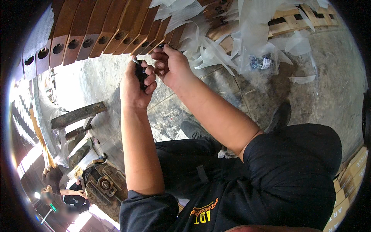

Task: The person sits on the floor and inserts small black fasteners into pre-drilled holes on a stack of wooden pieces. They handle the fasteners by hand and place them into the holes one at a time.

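Note:
A row of brown wooden pieces [110, 29], with round recessed holes in their ends, runs across the upper left. My left hand [133, 87] is closed round several small black parts [141, 73]; a bit of shiny metal shows near the thumb. The fingers hide most of them, so their exact kind cannot be made out. Close beside it, my right hand [174, 65] pinches a small dark part [160, 45] at the end of one wooden piece. Whether that part sits in a hole is hidden by the fingers.
A clear plastic bag [264, 63] of dark small parts lies on the concrete floor at right, among torn white foam wrap [239, 42]. Behind is a wooden pallet [290, 25]. Lower left are a dark beam [79, 115], a machine part [104, 183] and other people; cardboard boxes [340, 205] stand lower right.

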